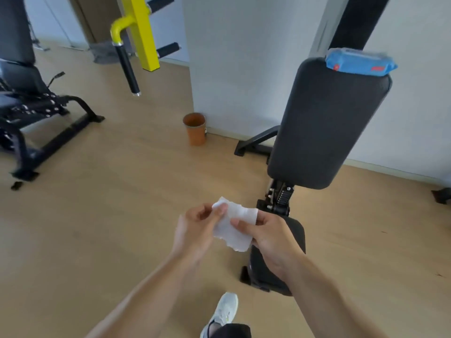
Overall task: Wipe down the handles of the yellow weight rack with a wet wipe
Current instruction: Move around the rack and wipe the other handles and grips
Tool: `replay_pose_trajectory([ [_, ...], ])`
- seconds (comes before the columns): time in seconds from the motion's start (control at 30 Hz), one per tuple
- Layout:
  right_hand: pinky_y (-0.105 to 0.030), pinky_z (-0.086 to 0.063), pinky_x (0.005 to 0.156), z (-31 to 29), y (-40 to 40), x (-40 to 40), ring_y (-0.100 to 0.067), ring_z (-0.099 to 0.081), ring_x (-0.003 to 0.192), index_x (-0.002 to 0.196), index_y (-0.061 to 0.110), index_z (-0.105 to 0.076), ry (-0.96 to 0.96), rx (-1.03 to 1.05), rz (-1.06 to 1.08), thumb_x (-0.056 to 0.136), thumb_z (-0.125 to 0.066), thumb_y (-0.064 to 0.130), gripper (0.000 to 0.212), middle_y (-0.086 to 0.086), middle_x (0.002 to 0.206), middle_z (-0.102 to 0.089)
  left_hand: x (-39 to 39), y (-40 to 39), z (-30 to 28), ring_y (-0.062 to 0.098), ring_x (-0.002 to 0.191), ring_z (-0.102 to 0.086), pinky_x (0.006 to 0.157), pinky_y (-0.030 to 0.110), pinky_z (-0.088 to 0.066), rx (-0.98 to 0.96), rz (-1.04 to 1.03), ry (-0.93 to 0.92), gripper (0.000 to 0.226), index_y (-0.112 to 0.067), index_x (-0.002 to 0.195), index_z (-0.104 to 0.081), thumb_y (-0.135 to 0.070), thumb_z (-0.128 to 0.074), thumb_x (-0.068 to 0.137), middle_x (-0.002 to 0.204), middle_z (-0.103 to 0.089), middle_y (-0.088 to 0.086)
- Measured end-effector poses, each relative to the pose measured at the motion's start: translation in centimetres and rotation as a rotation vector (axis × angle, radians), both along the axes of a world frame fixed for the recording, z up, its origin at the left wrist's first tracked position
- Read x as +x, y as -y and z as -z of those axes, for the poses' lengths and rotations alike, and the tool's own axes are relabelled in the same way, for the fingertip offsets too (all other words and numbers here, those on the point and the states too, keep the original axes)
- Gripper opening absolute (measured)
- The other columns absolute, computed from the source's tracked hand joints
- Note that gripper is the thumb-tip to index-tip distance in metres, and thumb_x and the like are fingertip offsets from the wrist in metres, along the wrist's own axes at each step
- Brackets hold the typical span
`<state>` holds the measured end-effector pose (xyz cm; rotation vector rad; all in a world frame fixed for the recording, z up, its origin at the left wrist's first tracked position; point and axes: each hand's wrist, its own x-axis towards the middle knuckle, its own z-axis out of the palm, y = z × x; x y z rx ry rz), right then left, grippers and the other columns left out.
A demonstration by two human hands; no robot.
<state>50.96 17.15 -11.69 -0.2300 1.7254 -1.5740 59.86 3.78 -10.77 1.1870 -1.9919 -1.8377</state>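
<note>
Light wood floor (pixel 97 215), pale walls (pixel 244 57), black bench (pixel 327 123), orange bin (pixel 194 129) by wall.

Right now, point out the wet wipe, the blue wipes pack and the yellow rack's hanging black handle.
wet wipe (pixel 233 228): head view, middle of the white sheet between both hands.
blue wipes pack (pixel 360 61): head view, centre of its front face.
hanging black handle (pixel 127 67): head view, midway down the black grip.

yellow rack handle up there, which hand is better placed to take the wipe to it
Probably the left. Both hands pinch the wet wipe, but the black handle on the yellow rack hangs up and to the left, on the left hand side; the right hand would have to cross over.
</note>
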Motion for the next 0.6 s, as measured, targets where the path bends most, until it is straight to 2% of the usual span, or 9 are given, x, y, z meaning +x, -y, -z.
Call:
replay_pose_trajectory([
  [0.07,-0.048,-0.058,0.088,-0.3,3.4,-1.4,-0.031,-0.074,0.094,0.102,0.009,-0.077,0.012,-0.027,-0.015,0.069,-0.085,0.043,0.048,-0.012,0.099,-0.078,-1.4,3.0,-0.3,0.013,0.07,-0.063,0.065,0.026,-0.044,-0.049,-0.009,0.001,0.036,-0.015,0.084,-0.074,-0.047,-0.059,0.095,0.087,-0.075,0.006],
  [0.1,-0.043,-0.059,0.085,-0.3,5.1,-2.2,-0.03,-0.075,0.094,0.103,0.007,-0.076,0.03,-0.047,-0.019,0.07,-0.083,0.043,0.049,-0.012,0.1,-0.078,-2.1,4.6,-0.4,0.017,0.072,-0.066,0.065,0.028,-0.045,-0.065,-0.015,0.003,0.04,-0.014,0.086,-0.074,-0.048,-0.056,0.096,0.087,-0.075,0.008],
  [0.2,-0.033,-0.057,0.081,-1.0,10.7,-4.3,-0.024,-0.074,0.097,0.109,0.005,-0.074,0.125,-0.096,-0.08,0.088,-0.071,0.029,0.032,-0.01,0.104,-0.077,-3.9,10.1,-0.6,0.019,0.076,-0.069,0.067,0.03,-0.048,-0.086,-0.064,0.017,0.045,-0.011,0.092,-0.073,-0.05,-0.051,0.098,0.085,-0.076,0.006],
  [0.3,-0.032,-0.056,0.086,-2.1,16.9,-6.2,-0.023,-0.073,0.103,0.112,0.006,-0.073,0.162,-0.129,-0.169,0.093,-0.067,0.02,0.024,-0.009,0.109,-0.077,-5.2,16.3,-1.4,0.014,0.073,-0.061,0.068,0.03,-0.044,-0.064,-0.148,0.006,0.045,-0.007,0.094,-0.072,-0.049,-0.053,0.097,0.092,-0.074,0.015],
  [0.37,-0.033,-0.056,0.083,-3.0,21.3,-7.4,-0.022,-0.074,0.1,0.113,0.007,-0.072,0.152,-0.133,-0.165,0.093,-0.067,0.019,0.023,-0.009,0.108,-0.077,-5.5,20.1,-2.3,0.013,0.074,-0.062,0.067,0.028,-0.045,-0.057,-0.176,-0.004,0.036,-0.014,0.09,-0.074,-0.045,-0.057,0.096,0.094,-0.074,0.011],
  [0.47,-0.035,-0.057,0.079,-4.3,27.1,-8.5,-0.023,-0.074,0.098,0.116,0.008,-0.068,0.158,-0.119,-0.146,0.097,-0.063,0.024,0.026,-0.008,0.107,-0.077,-5.6,24.8,-3.4,0.009,0.072,-0.065,0.062,0.02,-0.048,-0.005,-0.218,-0.045,0.024,-0.024,0.087,-0.077,-0.038,-0.06,0.096,0.085,-0.077,0.0],
  [0.6,-0.039,-0.057,0.089,-5.2,33.3,-8.6,-0.025,-0.073,0.103,0.12,0.009,-0.066,0.222,-0.139,-0.17,0.093,-0.068,0.025,0.032,-0.01,0.111,-0.076,-6.0,30.1,-3.9,0.011,0.074,-0.069,0.063,0.023,-0.051,0.056,-0.318,-0.111,0.02,-0.023,0.09,-0.076,-0.036,-0.062,0.096,0.086,-0.078,-0.003],
])
